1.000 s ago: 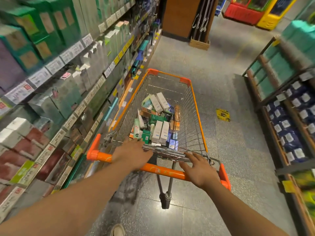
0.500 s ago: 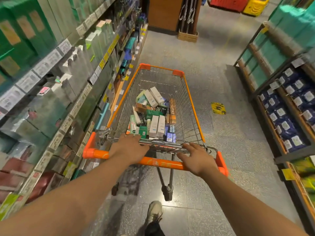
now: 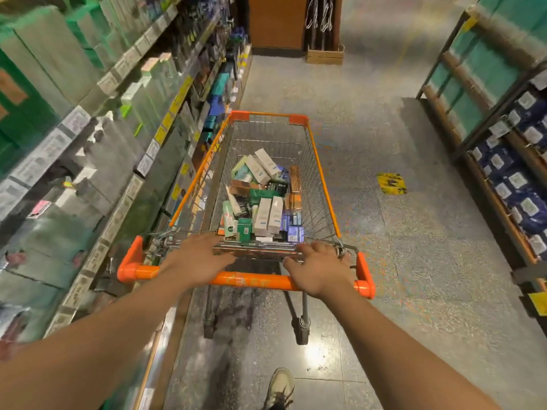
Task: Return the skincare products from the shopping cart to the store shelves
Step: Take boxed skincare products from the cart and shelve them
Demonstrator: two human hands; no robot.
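An orange-framed wire shopping cart [image 3: 324,184] stands in the aisle ahead of me. Several skincare products [image 3: 263,202], boxes and tubes in white, green, blue and brown, lie piled in its basket. My left hand [image 3: 195,258] rests on the left part of the orange handle [image 3: 251,281], fingers stretched forward over the basket's rear wires. On the right part of the handle lies my right hand [image 3: 321,267], its fingers reaching onto the same wires. Neither hand holds a product.
Store shelves [image 3: 118,161] with green and grey boxes and price tags run close along the cart's left side. More shelves [image 3: 503,143] with blue packs stand on the right. A yellow floor sticker [image 3: 391,183], a wooden crate [image 3: 324,54] far ahead, my shoe [image 3: 279,386].
The cart has rolled forward along the aisle with both hands on its handle; the left shelves have slid back past me. A foot has stepped into view below.
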